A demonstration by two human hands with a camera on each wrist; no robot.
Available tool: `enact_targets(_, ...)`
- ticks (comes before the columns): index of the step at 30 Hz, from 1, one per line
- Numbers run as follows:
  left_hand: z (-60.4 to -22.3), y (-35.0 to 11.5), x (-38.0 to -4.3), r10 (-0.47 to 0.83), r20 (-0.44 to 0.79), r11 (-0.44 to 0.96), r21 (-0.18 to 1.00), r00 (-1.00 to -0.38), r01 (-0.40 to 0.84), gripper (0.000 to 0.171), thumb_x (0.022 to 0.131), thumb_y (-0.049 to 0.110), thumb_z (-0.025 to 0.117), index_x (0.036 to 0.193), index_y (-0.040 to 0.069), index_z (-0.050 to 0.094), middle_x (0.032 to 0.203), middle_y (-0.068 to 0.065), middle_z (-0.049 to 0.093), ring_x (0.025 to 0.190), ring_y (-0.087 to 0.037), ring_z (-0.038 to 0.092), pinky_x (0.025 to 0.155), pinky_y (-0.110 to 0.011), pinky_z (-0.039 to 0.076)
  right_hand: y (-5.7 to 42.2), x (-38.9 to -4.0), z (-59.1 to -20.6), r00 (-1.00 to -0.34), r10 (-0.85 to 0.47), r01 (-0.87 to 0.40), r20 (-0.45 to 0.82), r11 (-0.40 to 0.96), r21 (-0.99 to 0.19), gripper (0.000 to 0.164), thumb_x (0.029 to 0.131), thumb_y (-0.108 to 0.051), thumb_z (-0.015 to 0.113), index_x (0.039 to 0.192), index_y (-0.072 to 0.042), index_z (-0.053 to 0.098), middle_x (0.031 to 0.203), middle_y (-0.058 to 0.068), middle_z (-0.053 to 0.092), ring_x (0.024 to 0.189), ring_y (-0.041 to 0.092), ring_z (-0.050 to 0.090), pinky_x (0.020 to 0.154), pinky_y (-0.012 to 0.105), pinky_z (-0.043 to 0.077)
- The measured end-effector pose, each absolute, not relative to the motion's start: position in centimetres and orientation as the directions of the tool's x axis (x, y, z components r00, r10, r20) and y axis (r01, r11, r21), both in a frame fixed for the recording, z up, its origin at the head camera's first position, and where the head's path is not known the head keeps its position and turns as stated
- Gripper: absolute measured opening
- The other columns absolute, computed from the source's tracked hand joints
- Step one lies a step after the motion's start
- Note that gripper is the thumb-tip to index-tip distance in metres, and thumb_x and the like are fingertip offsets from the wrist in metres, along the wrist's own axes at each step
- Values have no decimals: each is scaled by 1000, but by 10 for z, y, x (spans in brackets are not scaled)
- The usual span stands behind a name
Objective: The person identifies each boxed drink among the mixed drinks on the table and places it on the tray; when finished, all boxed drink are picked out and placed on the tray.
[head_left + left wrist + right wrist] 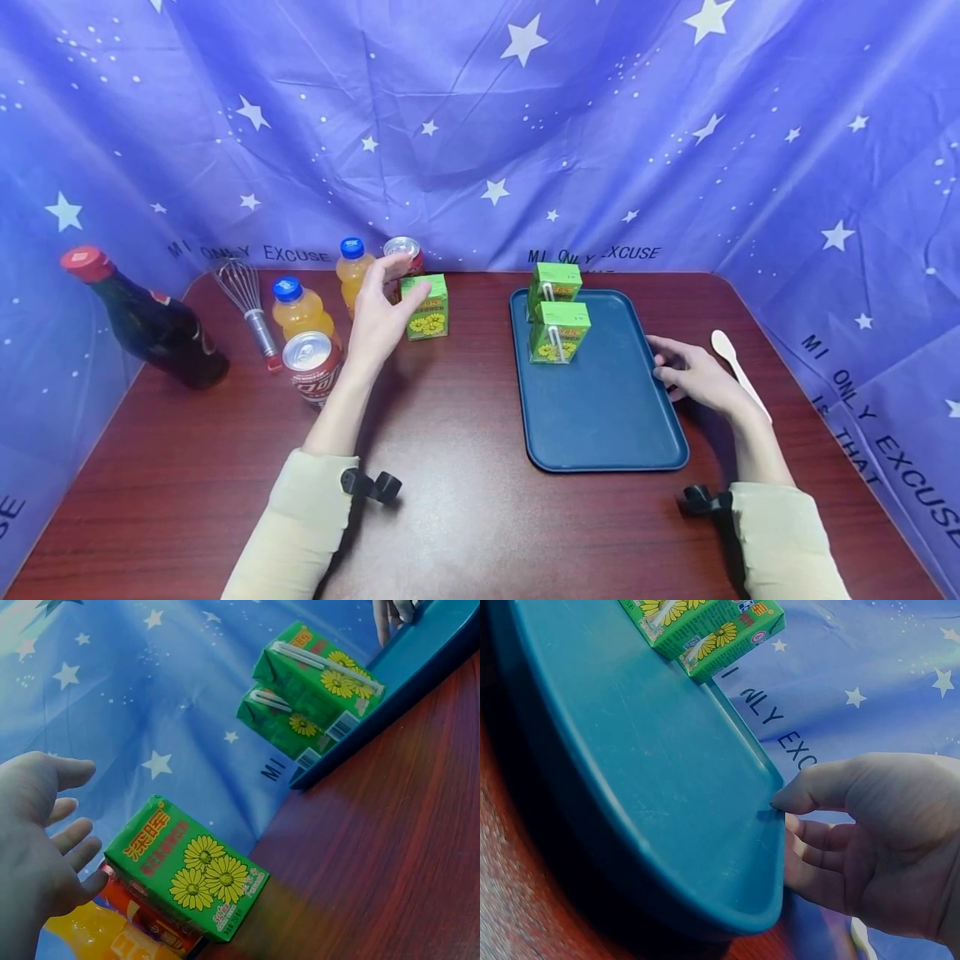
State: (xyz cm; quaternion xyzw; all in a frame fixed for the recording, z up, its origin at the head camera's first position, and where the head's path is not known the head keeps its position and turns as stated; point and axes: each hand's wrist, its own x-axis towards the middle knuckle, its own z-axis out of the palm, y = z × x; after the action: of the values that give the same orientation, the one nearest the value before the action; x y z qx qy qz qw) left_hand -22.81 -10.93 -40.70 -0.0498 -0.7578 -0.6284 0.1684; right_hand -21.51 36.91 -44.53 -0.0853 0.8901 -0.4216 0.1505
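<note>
My left hand (381, 315) is beside a green drink carton (428, 323) with yellow flowers, fingers spread and thumb apart. In the left wrist view a gap shows between the thumb and the carton, which stands upright on the table. On the right, my right hand (701, 377) grips the right rim of a blue tray (600, 425), thumb on the edge and fingers outside and below it. Two matching cartons stand on the tray's far left part, the front carton (559, 335) partly covering the rear carton (557, 273). Both have white straws attached.
Left of the left hand stand two orange juice bottles (302, 308), a soda can (312, 367), a whisk (251, 310) and a dark bottle (161, 329) with a red cap. Another can (402, 247) is behind the hand. A white spoon (738, 371) lies at right.
</note>
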Motion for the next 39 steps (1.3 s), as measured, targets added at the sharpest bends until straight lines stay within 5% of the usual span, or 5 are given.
enact_targets(16,-414,-112,-231,-139,212,208,961,-967,181,54,92,16,76,141,5,55,143,-16,58,132,-29,54,115,-46,42,369,-216,-444,-943,-266,-27,-198,657,-754,62,98,0,53,156,4,34,112,23,51,80,6,63,62,38,62)
enact_targets(27,-416,-110,-231,-125,127,203,974,-984,100,57,93,18,76,142,4,52,147,-15,56,140,-27,50,121,-43,38,369,-215,-444,-943,-263,-21,-202,656,-755,62,98,0,52,157,4,33,113,24,51,80,6,63,63,38,63)
enact_targets(39,-425,-110,-235,-139,46,184,983,-989,20,63,93,19,76,147,7,45,138,-19,56,128,-29,53,114,-45,42,368,-214,-443,-942,-270,-23,-201,647,-762,61,99,-1,52,157,4,33,112,22,51,80,6,63,62,38,62)
